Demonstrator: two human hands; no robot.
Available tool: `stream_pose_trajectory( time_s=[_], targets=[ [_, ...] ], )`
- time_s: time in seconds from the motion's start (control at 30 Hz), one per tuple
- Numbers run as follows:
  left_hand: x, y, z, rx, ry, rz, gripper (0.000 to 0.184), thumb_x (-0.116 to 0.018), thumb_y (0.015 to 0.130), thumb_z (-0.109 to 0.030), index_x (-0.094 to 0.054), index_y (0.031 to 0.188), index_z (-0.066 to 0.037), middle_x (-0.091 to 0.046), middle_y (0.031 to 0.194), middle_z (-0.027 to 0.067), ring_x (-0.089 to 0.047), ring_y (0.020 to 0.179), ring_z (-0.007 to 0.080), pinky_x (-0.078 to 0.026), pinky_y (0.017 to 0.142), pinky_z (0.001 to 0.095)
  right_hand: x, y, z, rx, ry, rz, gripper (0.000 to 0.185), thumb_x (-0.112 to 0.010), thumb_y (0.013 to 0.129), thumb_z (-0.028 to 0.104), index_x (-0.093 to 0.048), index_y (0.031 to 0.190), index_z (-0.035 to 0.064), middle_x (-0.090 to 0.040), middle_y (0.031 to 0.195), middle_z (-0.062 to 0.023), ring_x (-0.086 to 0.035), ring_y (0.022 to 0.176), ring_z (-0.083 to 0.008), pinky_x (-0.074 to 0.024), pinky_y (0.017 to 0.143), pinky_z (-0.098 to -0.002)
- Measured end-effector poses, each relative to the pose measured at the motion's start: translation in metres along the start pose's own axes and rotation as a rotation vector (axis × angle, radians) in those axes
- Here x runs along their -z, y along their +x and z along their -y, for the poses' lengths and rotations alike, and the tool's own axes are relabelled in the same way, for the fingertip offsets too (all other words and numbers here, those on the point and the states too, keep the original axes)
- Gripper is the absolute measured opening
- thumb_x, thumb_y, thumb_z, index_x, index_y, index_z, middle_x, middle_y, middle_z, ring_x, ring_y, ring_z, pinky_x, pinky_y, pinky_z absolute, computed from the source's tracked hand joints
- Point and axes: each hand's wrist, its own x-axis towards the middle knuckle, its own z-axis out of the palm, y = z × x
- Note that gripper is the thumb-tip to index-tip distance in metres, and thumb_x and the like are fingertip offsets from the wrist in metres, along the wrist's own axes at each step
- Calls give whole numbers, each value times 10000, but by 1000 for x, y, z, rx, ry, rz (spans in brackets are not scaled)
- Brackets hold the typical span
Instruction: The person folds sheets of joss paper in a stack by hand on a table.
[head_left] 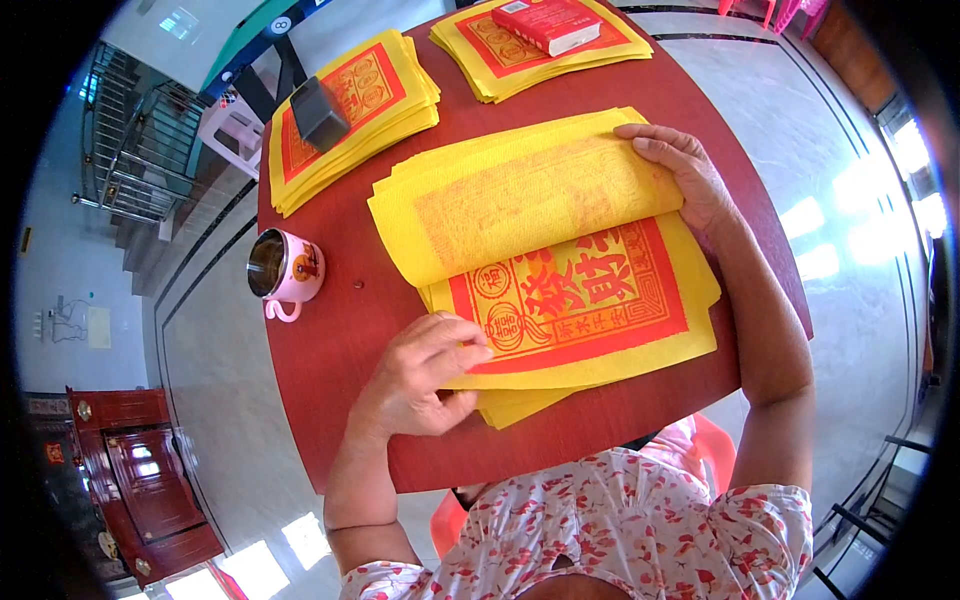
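A stack of yellow paper sheets with red printed panels and characters (600, 310) lies in front of me. Its top yellow sheet (530, 195) is curled back, away from me, with its plain underside showing faint print. My right hand (690, 178) grips the right end of this turned-back sheet, thumb along the far edge. At the near left corner of the stack, my left hand (420, 375) has its fingers curled in and touches the printed sheet's edge. Whether a sheet is pinched between its thumb and fingertips cannot be made out.
A pink mug (290, 268) stands on the red table (350, 400) at left. Farther back lie two more paper stacks, one under a dark box (319, 113), the other under a red book (547, 24). A pink stool (232, 133) is beyond the table's left edge.
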Motion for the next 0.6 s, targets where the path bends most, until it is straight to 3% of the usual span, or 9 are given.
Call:
stream_pose_trajectory(
  time_s=[0.03, 0.07, 0.23, 0.3, 0.33, 0.5, 0.6],
  targets=[
    [0, -1, 3, 10, -42, -62, 399, -688, 495, -14, -604, 885, -18, -577, 934, 120, -576, 835, 273, -478, 775, 359, -1, -1, 1, -4, 12, 2, 203, -569, 856, 118, -636, 1019, 17, -647, 916, -78, -626, 757, -122, -534, 695, -252],
    [2, 3, 0, 39, -94, -140, 340, -675, 510, 16, -618, 841, -38, -591, 820, 103, -578, 752, 265, -474, 687, 347, -2, -1, 1, -8, 25, 5, 205, -571, 857, 124, -636, 1019, 16, -647, 916, -81, -626, 759, -123, -533, 698, -253],
    [12, -2, 13, 76, -121, -230, 240, -699, 589, 55, -612, 803, -11, -580, 791, 69, -565, 725, 205, -452, 635, 292, -7, -4, 4, -15, 30, -19, 255, -568, 870, 190, -620, 1037, 5, -644, 922, -93, -628, 770, -131, -532, 698, -261],
    [12, -3, 13, 224, -184, -344, 172, -692, 666, 47, -615, 810, -5, -585, 785, 60, -561, 693, 165, -439, 608, 247, -10, -7, 7, -23, 34, -17, 289, -569, 874, 220, -608, 1052, -3, -641, 930, -97, -628, 775, -134, -532, 695, -265],
    [12, -3, 16, 216, -196, -387, 106, -669, 745, 23, -621, 840, 16, -595, 786, 50, -549, 686, 119, -423, 596, 217, -13, -9, 8, -26, 46, -20, 350, -544, 886, 284, -594, 1062, -14, -637, 940, -101, -624, 791, -136, -527, 714, -273],
    [5, -4, 11, 459, -394, -599, 114, -645, 804, -28, -626, 881, 54, -593, 773, 22, -516, 690, 64, -406, 592, 205, -7, -6, 9, -35, -129, -36, 542, -442, 905, 470, -565, 1078, -28, -622, 969, -109, -604, 855, -146, -499, 780, -290],
    [3, -5, 13, 515, -361, -630, 97, -643, 812, -46, -628, 854, 40, -568, 733, -9, -478, 654, 50, -387, 573, 199, -13, -10, 9, -14, 53, -155, 646, -379, 897, 547, -529, 1127, -39, -613, 1006, -121, -587, 906, -150, -480, 803, -299]
  ],
)
